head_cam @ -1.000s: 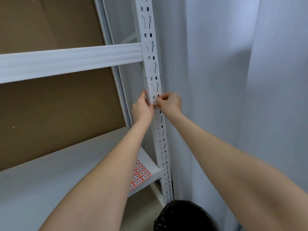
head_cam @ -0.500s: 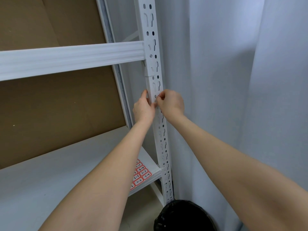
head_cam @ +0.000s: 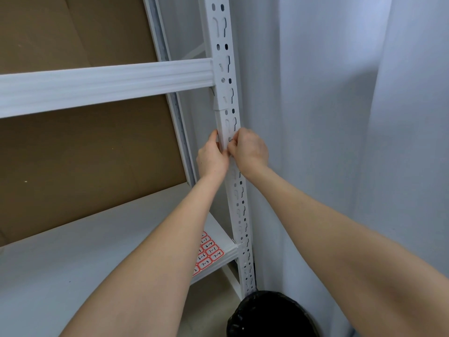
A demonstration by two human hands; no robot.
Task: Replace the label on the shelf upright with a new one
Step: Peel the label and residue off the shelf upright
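Note:
The white perforated shelf upright (head_cam: 222,69) runs from the top of the view down to the floor. My left hand (head_cam: 211,158) grips its left edge at mid height, thumb up along the side. My right hand (head_cam: 251,149) is on the front face right beside it, fingers curled, fingertips pinching at a small label that the hands almost entirely hide. A sheet of red-bordered labels (head_cam: 209,252) with handwritten numbers lies on the lower shelf board (head_cam: 73,251) by the upright, partly behind my left forearm.
A white shelf beam (head_cam: 104,85) joins the upright from the left, with brown cardboard (head_cam: 73,154) behind it. A pale curtain (head_cam: 340,117) hangs close on the right. A bin lined with a black bag (head_cam: 269,314) stands on the floor at the upright's foot.
Both hands stay at the same spot on the upright, with only small finger movements of the right hand. The view has shifted slightly.

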